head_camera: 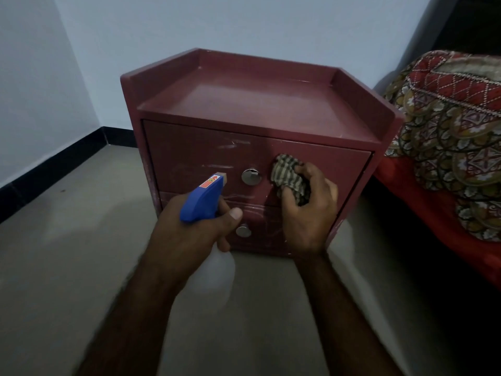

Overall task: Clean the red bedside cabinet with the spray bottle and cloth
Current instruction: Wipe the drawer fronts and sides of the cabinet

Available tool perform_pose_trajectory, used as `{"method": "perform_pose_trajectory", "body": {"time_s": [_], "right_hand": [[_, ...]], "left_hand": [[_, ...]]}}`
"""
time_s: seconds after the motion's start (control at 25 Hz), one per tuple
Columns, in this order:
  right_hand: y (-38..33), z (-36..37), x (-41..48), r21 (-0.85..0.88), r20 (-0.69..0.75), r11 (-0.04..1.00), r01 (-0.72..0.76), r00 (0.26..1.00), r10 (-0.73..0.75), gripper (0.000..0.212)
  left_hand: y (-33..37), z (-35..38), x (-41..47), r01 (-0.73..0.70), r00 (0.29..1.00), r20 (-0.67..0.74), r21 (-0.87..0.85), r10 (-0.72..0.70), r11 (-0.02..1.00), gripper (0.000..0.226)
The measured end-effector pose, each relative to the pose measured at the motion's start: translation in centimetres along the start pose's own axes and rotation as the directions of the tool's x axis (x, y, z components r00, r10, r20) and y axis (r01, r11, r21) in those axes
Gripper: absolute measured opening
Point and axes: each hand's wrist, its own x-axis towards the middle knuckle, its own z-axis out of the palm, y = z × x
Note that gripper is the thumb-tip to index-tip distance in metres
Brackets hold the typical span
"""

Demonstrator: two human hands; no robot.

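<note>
Forearms are seen reaching forward from the bottom edge, above a grey floor (81,240). The spray bottle (202,198) is gripped in the left hand (195,229), with the fingers curled round its neck and its blue head aimed at the upper drawer (195,150) of the red cabinet (244,104). A striped cloth (288,176) is bunched in the right hand (306,210) and pressed against that drawer front, just right of a round silver knob (251,176). Pale smears are visible left of the knob and along the drawer's lower edge, so the front appears to be sprayed but only partly wiped. A second knob (243,230) marks the lower drawer, half hidden behind the hands. Whether the tray-like top has been cleaned cannot be told, and the sides and lower drawer seem left to do. Beyond stands a pale wall (271,28), with a patterned bedcover (447,131) at the right.
</note>
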Motion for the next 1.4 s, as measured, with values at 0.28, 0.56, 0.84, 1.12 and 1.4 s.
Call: {"method": "perform_pose_trajectory", "body": {"time_s": [0.28,0.56,0.84,1.12,1.4], "right_hand": [[1.4,0.6,-0.4,-0.004,0.010,0.998,0.066,0.998,-0.066,0.055],[2.0,1.0,-3.4,-0.022,0.089,0.998,0.052,0.995,-0.050,0.057],[1.9,1.0,-4.6,-0.049,0.085,0.998,-0.030,0.996,0.034,0.054],[3.0,0.1,-3.4,-0.013,0.001,0.994,-0.107,0.994,0.107,0.053],[3.1,-0.1,-3.4,-0.021,0.100,0.999,-0.047,0.994,0.049,0.053]], "left_hand": [[-0.5,0.1,0.3,0.003,1.000,0.022,-0.001,-0.003,1.000,0.013],[-1.2,-0.3,0.2,0.034,0.999,-0.004,-0.006,-0.034,0.999,0.015],[-1.5,-0.3,0.0,0.055,0.998,-0.005,-0.001,-0.055,0.998,0.004],[-1.8,-0.8,-0.1,0.069,0.997,-0.021,0.003,-0.069,0.998,0.008],[-0.4,-0.5,-0.1,0.037,0.999,-0.020,-0.047,-0.038,0.998,0.014]]}}
